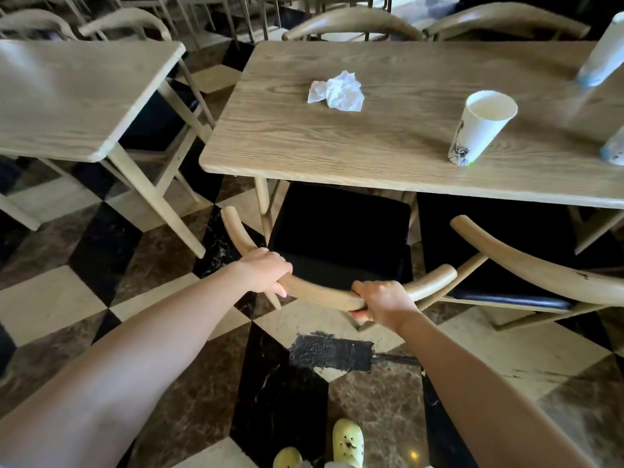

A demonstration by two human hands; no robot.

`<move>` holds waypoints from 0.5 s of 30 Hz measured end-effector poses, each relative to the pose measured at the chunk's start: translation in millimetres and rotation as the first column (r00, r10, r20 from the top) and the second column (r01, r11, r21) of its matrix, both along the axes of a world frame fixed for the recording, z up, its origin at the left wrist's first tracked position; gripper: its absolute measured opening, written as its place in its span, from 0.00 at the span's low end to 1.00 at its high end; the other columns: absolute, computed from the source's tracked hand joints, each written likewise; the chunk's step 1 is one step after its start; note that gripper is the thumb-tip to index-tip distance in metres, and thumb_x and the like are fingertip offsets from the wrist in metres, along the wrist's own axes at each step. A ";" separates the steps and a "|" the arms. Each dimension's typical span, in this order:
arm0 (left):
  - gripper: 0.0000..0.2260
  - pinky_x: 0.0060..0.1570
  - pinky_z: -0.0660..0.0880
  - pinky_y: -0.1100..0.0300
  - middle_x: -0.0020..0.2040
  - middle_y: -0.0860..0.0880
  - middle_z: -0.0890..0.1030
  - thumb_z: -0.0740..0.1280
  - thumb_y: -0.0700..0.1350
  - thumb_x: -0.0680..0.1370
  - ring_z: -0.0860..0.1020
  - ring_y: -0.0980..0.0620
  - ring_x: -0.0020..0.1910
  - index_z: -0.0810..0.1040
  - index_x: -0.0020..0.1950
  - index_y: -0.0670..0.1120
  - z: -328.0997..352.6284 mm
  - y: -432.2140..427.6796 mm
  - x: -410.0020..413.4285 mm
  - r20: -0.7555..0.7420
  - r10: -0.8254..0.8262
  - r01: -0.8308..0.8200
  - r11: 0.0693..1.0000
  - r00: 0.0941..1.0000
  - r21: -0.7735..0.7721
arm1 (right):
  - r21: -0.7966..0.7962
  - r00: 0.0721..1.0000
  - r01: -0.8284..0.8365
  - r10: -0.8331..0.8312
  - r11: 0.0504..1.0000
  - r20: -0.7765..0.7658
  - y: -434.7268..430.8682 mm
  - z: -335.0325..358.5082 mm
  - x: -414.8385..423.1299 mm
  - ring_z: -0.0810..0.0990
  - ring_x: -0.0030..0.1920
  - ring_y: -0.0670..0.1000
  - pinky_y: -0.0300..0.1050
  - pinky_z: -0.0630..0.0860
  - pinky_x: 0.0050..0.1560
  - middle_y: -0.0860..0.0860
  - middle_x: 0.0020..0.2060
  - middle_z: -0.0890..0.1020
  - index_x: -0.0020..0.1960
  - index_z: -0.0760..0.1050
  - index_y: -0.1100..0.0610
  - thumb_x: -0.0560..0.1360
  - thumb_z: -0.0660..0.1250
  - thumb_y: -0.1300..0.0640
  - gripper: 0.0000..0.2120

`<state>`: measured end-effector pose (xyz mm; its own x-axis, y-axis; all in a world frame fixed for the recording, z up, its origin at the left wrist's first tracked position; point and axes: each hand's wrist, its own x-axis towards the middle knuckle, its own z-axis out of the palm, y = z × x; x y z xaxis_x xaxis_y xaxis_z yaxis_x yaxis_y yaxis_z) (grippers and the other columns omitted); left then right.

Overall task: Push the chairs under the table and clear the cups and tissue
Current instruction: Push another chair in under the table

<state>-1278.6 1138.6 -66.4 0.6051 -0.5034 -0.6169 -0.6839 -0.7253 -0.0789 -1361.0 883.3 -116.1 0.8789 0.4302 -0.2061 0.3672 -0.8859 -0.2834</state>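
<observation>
Both hands are gripping the curved backrest (324, 295) of the near chair (341, 238). Left hand (266, 275) is closing over the rail left of its middle, fingers wrapping over the top and a fingertip showing under the rail. Right hand (381, 302) is clamping the rail right of its middle, thumb showing beneath the wood. Between the two hands a short bare stretch of rail is showing. Beyond the grip, the chair's black seat is sitting partly under the near edge of the table (388, 123), with the seat's near part still outside it. Just right of the right hand, a second chair (526, 261) is standing with its own rail angling away; its rail end is lying close to the gripped rail's right tip, contact unclear. On the table, ahead of the grip, a crumpled tissue (337, 91) is lying toward the left-centre. Ahead and right of the right hand, an open paper cup (479, 126) is standing upright. Further right, two more cups (604, 49) are sitting at the frame edge, blurred; possibly both upright, cannot confirm. Left of the left hand, a second table (77, 92) is standing apart. Below the grip, yellow shoes (347, 442) are resting on the checkered floor (60, 305).
</observation>
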 end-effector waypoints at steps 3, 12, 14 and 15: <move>0.22 0.62 0.71 0.50 0.62 0.47 0.77 0.64 0.57 0.78 0.74 0.44 0.62 0.70 0.68 0.48 -1.3 -0.3 15.6 0.003 0.023 -0.023 1.000 1.000 -0.005 | -0.008 1.000 -0.008 0.008 1.000 0.018 -1.7 -2.1 17.6 0.80 0.46 0.54 0.47 0.74 0.45 0.51 0.45 0.81 0.55 0.71 0.56 0.74 0.66 0.44 0.18; 0.22 0.59 0.72 0.50 0.61 0.47 0.77 0.66 0.57 0.76 0.75 0.44 0.61 0.71 0.67 0.49 -7.6 1.8 59.6 -0.024 0.087 -0.088 0.996 0.996 -0.018 | -0.012 1.000 -0.024 0.024 1.000 0.017 0.7 -3.5 65.8 0.80 0.48 0.55 0.50 0.76 0.50 0.53 0.47 0.82 0.57 0.71 0.57 0.75 0.66 0.47 0.17; 0.22 0.58 0.71 0.51 0.61 0.47 0.78 0.66 0.57 0.76 0.75 0.44 0.61 0.71 0.66 0.49 -9.9 2.7 63.8 -0.036 0.105 -0.106 0.994 0.994 -0.033 | -0.025 0.999 -0.037 0.037 0.999 0.012 -0.1 -5.3 74.4 0.80 0.48 0.55 0.51 0.77 0.51 0.52 0.47 0.82 0.58 0.71 0.56 0.75 0.66 0.47 0.17; 0.22 0.58 0.71 0.51 0.61 0.47 0.78 0.66 0.57 0.76 0.75 0.44 0.61 0.71 0.66 0.49 -11.1 2.3 65.3 -0.035 0.106 -0.108 0.993 0.994 -0.040 | -0.034 0.999 -0.046 0.046 0.998 0.016 -1.0 -6.2 77.6 0.80 0.48 0.55 0.51 0.77 0.52 0.52 0.47 0.81 0.58 0.71 0.56 0.75 0.66 0.47 0.17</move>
